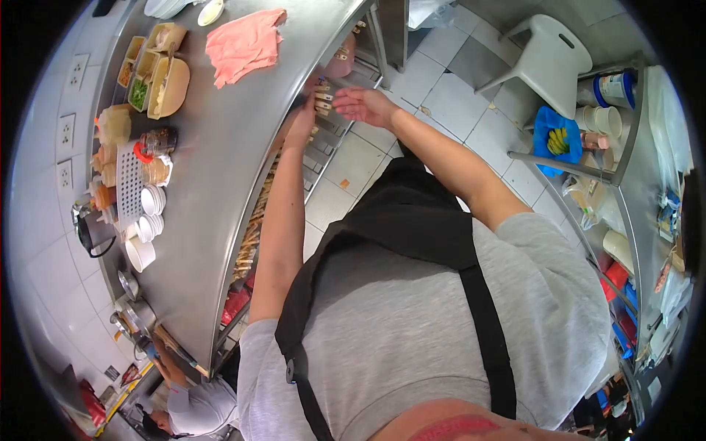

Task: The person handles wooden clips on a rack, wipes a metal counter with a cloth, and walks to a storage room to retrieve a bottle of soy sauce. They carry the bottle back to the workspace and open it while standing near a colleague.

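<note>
Beneath the edge of the steel counter [213, 147] is a row of small, pale, stick-like pieces [322, 100] with dark marks on their ends. My left hand [300, 123] reaches in right beside them, its fingers mostly hidden by the counter edge and the pieces. On the other side of the row, my right hand [365, 107] is held palm up with fingers stretched out and nothing lying on the palm. Its fingertips come close to the ends of the pieces. Farther along under the counter, more brown sticks [254, 231] lie in a long row.
A pink cloth [246, 45], a divided food container [168, 88] and stacked white bowls [150, 213] stand on the counter. A white stool [548, 62] and a steel shelf unit [616, 165] are to the right. Another person [195, 406] works at the lower left.
</note>
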{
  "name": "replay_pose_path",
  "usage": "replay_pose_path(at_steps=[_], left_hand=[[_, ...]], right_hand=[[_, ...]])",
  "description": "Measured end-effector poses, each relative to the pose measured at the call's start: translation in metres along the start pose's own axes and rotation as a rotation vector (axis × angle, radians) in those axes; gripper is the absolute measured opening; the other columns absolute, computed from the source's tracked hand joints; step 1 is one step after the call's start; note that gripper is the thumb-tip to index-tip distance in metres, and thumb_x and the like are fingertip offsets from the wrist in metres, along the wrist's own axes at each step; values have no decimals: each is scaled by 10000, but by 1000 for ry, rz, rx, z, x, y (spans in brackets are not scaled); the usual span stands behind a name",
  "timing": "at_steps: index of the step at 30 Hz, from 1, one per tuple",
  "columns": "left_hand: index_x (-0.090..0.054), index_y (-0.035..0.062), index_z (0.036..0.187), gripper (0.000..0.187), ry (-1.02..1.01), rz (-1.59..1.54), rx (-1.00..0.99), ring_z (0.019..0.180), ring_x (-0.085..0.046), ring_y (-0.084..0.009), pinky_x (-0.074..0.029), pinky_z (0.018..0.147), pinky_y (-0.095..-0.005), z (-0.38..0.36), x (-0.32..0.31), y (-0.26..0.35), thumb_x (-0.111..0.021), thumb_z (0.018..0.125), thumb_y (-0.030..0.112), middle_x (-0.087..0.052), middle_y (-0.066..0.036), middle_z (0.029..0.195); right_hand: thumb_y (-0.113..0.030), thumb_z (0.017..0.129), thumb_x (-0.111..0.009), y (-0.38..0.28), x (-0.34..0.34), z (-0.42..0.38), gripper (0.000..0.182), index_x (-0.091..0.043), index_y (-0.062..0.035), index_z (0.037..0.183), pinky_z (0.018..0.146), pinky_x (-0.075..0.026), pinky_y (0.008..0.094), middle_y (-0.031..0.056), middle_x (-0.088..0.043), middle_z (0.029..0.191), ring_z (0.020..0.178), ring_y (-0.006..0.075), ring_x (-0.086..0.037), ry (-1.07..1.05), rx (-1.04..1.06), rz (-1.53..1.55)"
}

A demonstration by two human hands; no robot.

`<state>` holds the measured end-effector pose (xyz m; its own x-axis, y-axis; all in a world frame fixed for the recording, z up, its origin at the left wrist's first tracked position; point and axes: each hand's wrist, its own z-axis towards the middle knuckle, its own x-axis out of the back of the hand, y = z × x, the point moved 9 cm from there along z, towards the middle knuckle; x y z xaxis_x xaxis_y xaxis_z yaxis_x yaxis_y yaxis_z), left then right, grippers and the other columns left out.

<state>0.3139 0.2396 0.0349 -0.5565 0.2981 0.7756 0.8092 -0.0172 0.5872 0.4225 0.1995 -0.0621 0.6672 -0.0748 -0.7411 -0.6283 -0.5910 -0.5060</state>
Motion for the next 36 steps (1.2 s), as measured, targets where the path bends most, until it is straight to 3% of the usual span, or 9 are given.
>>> replay_pose_path(at_steps=[7, 9, 12, 16, 19, 21, 25, 30, 36], left_hand=[[-350, -26, 1228, 539, -33, -264, -40, 1207, -284, -199, -170, 997, -282, 51, -48, -60, -349, 881, 386, -347, -119, 1291], [-336, -4, 1246, 488, -88, -414, 154, 1183, -289, -153, -168, 988, -252, 44, -53, -71, -373, 890, 327, -345, -88, 1289], [-360, 6, 1239, 609, -98, -420, 350, 1229, -256, -238, -156, 998, -278, 14, -35, -36, -417, 834, 458, -307, -143, 1316], [-361, 2, 1237, 614, -43, -353, 334, 1227, -257, -235, -159, 997, -274, 14, -28, -31, -440, 827, 452, -301, -142, 1319], [-361, 4, 1237, 613, -63, -455, 330, 1221, -269, -228, -163, 996, -272, 18, -36, -45, -453, 822, 445, -316, -145, 1310], [-329, 4, 1256, 555, -115, -513, 338, 1188, -285, -157, -163, 991, -255, 24, -46, -58, -445, 856, 371, -334, -78, 1301], [-461, 9, 1164, 554, -115, -368, 466, 1135, -368, -204, -228, 955, -259, 6, -29, -34, -467, 820, 443, -419, -123, 1231], [-511, 34, 1118, 481, -12, -489, 344, 1037, -437, -179, -289, 907, -258, 4, -20, -13, -493, 822, 412, -488, -91, 1151], [-441, 90, 1200, 450, -227, -518, 329, 1163, -299, -149, -193, 978, -265, 9, -39, -23, -357, 882, 398, -368, -46, 1275]], right_hand=[[-129, 834, -472, -25, 16, 6, 321, -445, -116, 1154, 732, -422, 288, 16, -539, 1023, 834, 115, -521, 16, 107, -143], [-156, 822, -497, -26, 7, 7, 366, -438, -162, 1184, 703, -391, 258, -21, -529, 995, 814, 90, -488, -14, 42, -422], [-189, 814, -512, -27, 7, 11, 372, -447, -168, 1180, 654, -369, 226, -36, -528, 931, 744, 79, -467, -43, 32, -539], [-210, 809, -519, -33, 3, 14, 348, -470, -153, 1148, 601, -371, 217, -33, -535, 879, 699, 80, -461, -69, 19, -553], [-178, 807, -520, -39, 7, 17, 262, -513, -118, 1063, 549, -373, 212, -19, -543, 789, 650, 80, -447, -24, 25, -870], [-138, 803, -522, -47, 6, 28, 167, -542, -81, 959, 532, -390, 226, -6, -538, 723, 632, 82, -459, -98, 346, -1031], [-126, 798, -538, -62, 8, 20, 134, -550, -47, 906, 554, -412, 238, 4, -549, 713, 627, 91, -488, -35, 341, -980], [-128, 798, -558, -63, 18, 19, 163, -537, -25, 924, 637, -443, 242, 32, -587, 800, 715, 107, -543, -64, 203, -547], [-160, 773, -612, -72, 39, 21, 182, -530, -90, 919, 688, -438, 260, 37, -600, 848, 810, 112, -545, -12, 108, -17]])
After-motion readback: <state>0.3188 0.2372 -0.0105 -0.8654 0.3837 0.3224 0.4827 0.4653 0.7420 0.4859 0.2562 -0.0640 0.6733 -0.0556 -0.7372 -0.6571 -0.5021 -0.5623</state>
